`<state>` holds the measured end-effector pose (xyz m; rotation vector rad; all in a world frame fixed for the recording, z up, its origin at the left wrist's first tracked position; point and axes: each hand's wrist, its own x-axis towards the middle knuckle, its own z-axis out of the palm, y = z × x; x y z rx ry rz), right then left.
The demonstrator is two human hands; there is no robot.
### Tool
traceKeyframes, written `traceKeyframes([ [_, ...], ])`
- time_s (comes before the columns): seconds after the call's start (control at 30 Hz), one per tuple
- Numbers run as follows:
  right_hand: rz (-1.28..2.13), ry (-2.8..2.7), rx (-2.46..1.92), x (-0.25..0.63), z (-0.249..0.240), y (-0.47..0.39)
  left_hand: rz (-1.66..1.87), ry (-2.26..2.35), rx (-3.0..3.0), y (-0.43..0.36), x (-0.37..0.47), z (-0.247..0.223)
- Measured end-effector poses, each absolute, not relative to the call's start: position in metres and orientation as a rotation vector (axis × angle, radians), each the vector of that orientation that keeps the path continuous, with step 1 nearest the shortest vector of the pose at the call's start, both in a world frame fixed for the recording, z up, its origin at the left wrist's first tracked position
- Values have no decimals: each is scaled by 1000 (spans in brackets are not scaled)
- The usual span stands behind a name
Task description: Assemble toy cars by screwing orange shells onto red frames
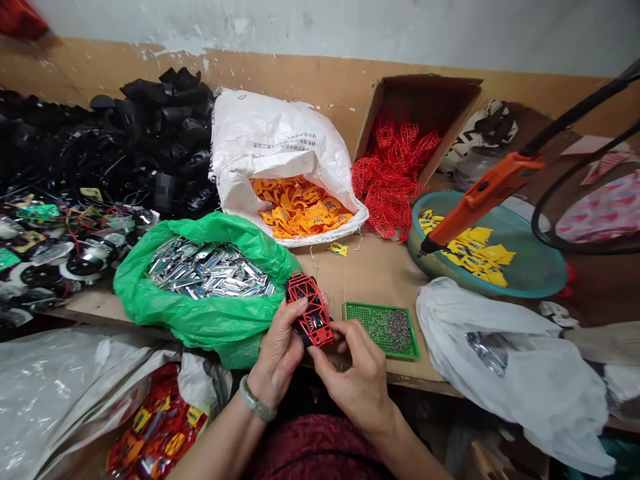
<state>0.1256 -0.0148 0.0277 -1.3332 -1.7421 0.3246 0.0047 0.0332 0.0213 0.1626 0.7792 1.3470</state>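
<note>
A toy car body with a red lattice frame over black parts (313,310) is between my two hands, above the bench's front edge. My left hand (281,343) wraps round its left side, thumb on the red frame. At the car's lower right end, my right hand (356,367) grips with thumb and fingers; the fingertips are partly hidden behind it. Just right of the car lies a green tray (357,312) with small screws (399,330). To the left, a green bag (137,267) holds shiny silver parts (213,270).
An orange electric screwdriver (487,193) hangs at right over a teal basin (537,270) of yellow pieces. Behind are a white sack (280,123) of orange pieces and a cardboard box (369,127) of red frames. Black parts (170,133) pile up left; a white bag (540,387) sits right.
</note>
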Motion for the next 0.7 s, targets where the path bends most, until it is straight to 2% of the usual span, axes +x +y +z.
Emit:
traceKeyframes([
  [0.43,427,-1639,-1396,129,33,-12,1425,845,194,35,18,15],
  [0.6,809,-1364,-1434,136,40,-4,1431,827,211,36,24,20],
  [0.7,850,-1311,-1429,137,39,-2,1443,843,234,38,26,21],
])
